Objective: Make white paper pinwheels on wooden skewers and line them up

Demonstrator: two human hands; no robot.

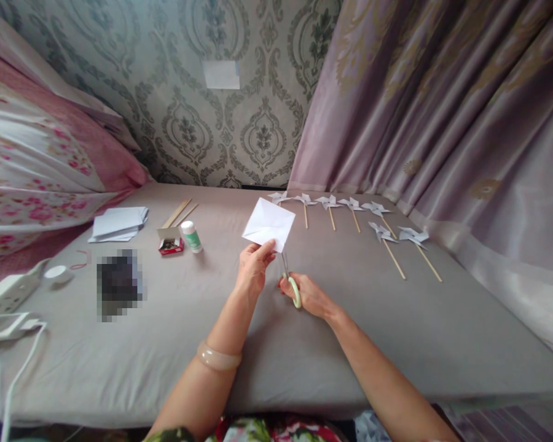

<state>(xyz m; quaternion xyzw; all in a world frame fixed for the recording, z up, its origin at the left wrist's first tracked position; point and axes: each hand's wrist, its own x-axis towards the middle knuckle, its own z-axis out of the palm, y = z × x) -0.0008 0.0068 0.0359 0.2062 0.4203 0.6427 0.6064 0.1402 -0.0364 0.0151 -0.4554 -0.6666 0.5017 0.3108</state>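
Note:
A square sheet of white paper [270, 222] with diagonal creases is pinched at its lower edge by my left hand [254, 264], held up above the grey-covered table. My right hand [309, 294] grips a pair of scissors [295, 291] by pale green handles. Their blades point upward and reach the paper's lower right corner; whether they have cut into it I cannot tell. Beyond my hands, several white paper pinwheels [330, 202] on wooden sticks lie in a row, and another pinwheel [413, 236] lies nearer on the right.
To the left lie a stack of white paper [118, 223], wooden sticks [177, 213], a small red box [170, 247] with small items in it and a white-and-green bottle [191, 237]. A power strip [13, 288] with white cables sits at the left edge. Curtains [419, 98] hang along the right.

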